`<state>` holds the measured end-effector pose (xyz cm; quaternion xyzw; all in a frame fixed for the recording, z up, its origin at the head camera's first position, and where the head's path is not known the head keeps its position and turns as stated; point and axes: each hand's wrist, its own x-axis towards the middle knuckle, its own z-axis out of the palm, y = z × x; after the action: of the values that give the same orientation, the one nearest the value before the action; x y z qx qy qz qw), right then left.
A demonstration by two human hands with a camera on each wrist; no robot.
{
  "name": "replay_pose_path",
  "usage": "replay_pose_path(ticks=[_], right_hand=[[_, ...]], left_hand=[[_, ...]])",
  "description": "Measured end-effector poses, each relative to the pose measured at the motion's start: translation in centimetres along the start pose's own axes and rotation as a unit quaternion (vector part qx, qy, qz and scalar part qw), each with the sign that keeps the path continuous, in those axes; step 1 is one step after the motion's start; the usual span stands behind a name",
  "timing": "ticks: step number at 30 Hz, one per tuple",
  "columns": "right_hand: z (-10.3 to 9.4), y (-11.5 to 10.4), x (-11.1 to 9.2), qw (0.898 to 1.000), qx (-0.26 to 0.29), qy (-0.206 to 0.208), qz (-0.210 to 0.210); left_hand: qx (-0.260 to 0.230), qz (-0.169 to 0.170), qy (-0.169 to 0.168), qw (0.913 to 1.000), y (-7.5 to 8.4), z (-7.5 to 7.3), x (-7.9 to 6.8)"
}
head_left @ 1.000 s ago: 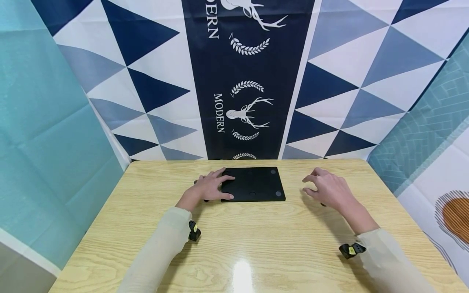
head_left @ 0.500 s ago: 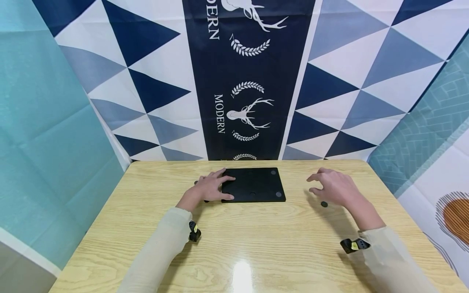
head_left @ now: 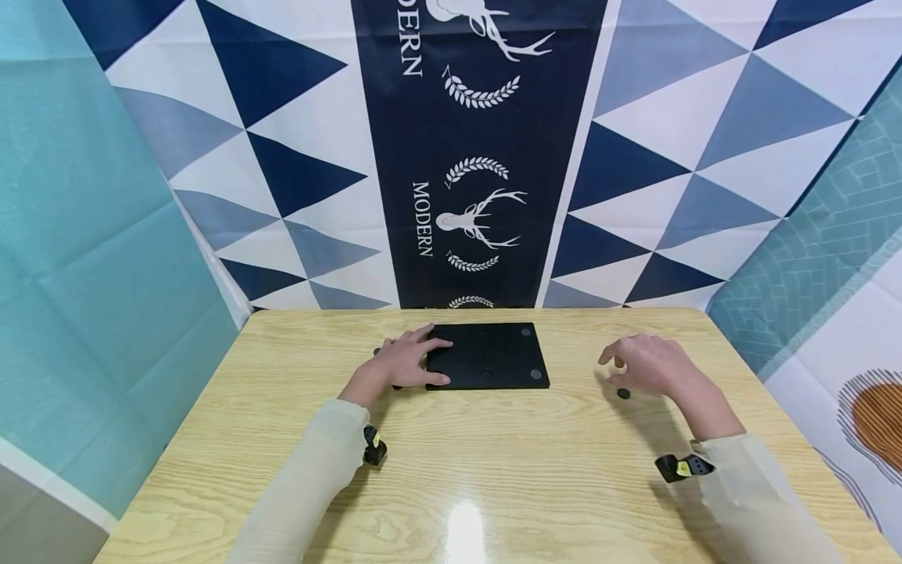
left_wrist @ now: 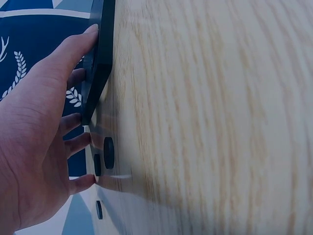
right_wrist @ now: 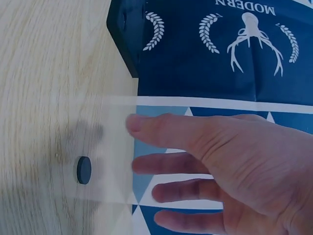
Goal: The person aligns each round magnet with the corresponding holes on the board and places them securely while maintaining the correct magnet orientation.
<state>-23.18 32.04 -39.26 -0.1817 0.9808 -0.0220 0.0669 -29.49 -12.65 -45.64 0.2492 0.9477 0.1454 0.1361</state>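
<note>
A flat black rectangular board (head_left: 493, 356) lies near the back edge of the table, with round pale spots at its right corners. My left hand (head_left: 407, 359) rests spread over the board's left end. In the left wrist view its thumb lies along the board (left_wrist: 101, 63), and several small black discs (left_wrist: 108, 152) are by the fingers. My right hand (head_left: 650, 365) hovers right of the board, fingers loosely bent and holding nothing. One black disc (head_left: 623, 394) lies on the table just below that hand; the right wrist view shows this disc (right_wrist: 84, 170) apart from the fingertips.
The wooden table (head_left: 423, 470) reaches back to a patterned blue and white cloth (head_left: 479, 157). Teal cloth (head_left: 106, 274) hangs at the left. Each sleeve carries a small black wrist camera (head_left: 685, 468).
My right hand has moved rightward and slightly toward me, uncovering the black disc below it. The left hand and the board have stayed put.
</note>
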Motion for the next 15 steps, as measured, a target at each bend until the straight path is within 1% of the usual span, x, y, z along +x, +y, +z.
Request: replay_pose_path(ticks=[3,6,15], right_hand=[[0.00,0.17,0.00,1.000,0.001,-0.024,0.001],[0.15,0.29,0.01,0.999,0.004,-0.037,0.001],[0.57,0.51,-0.35,0.999,0.009,-0.050,0.010]], left_hand=[[0.003,0.000,0.002,1.0000,0.01,-0.01,-0.06],[0.004,0.000,0.003,1.0000,-0.01,0.01,-0.05],[0.001,-0.002,-0.002,1.0000,0.02,0.03,-0.08]])
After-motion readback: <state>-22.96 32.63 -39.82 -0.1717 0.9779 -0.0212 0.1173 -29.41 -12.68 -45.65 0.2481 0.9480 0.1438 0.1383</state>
